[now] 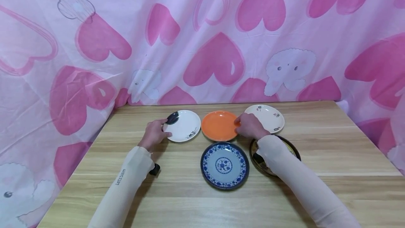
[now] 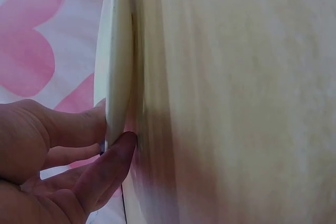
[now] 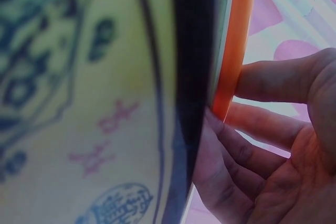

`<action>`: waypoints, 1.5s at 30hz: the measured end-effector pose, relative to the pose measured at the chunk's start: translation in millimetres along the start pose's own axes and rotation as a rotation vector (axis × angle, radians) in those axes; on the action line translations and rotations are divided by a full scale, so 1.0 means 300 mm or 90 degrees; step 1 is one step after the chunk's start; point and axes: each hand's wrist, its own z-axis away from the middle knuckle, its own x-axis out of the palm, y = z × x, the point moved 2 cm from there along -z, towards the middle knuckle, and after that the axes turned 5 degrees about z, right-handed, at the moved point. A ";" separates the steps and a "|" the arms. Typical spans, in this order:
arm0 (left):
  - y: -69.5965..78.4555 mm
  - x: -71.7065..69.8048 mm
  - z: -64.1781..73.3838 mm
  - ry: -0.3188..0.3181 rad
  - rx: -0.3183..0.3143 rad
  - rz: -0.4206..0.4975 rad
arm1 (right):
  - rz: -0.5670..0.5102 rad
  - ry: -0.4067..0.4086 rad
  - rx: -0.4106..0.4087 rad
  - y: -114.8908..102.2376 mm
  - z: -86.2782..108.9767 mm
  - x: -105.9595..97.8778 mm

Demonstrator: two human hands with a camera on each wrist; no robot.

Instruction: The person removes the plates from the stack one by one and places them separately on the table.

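Observation:
My left hand (image 1: 155, 133) pinches the left rim of a white plate (image 1: 186, 126) with a black patch and small dark flowers. In the left wrist view the thumb lies on the upper face of this plate (image 2: 118, 51) and fingers reach under its rim. My right hand (image 1: 251, 126) grips the right edge of an orange plate (image 1: 218, 126), which sits beside the white one. From the right wrist, the orange plate (image 3: 239, 35) shows edge-on, thumb on one side and fingers on the other.
A blue-and-white patterned plate (image 1: 224, 166) lies nearer on the wooden table (image 1: 177, 203). A dark-rimmed yellowish plate (image 1: 295, 150) is partly hidden under the right forearm. Behind the right hand lies a cream plate (image 1: 269, 117) with small motifs. A pink heart-print cloth (image 1: 215, 59) hangs behind.

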 end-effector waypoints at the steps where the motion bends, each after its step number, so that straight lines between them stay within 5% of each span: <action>1: 0.002 -0.001 0.000 -0.002 -0.001 0.001 | 0.000 0.001 0.000 0.000 0.000 0.000; 11: 0.013 -0.004 0.000 -0.018 -0.022 0.016 | 0.004 0.008 -0.013 -0.004 0.004 0.003; 22: 0.032 -0.002 -0.002 -0.008 0.019 -0.057 | 0.011 0.013 -0.018 0.001 0.000 0.009; 29: 0.075 0.019 0.002 0.060 0.071 -0.152 | 0.004 0.022 -0.018 -0.002 0.003 0.007; 34: 0.130 0.034 0.020 0.094 0.137 -0.129 | -0.008 0.024 -0.016 -0.006 0.005 0.006; 39: 0.205 0.065 0.039 0.028 0.204 -0.053 | -0.043 0.013 0.016 0.000 0.004 0.003; 45: 0.285 0.113 0.048 -0.061 0.196 -0.024 | -0.021 0.014 0.023 0.003 0.000 0.000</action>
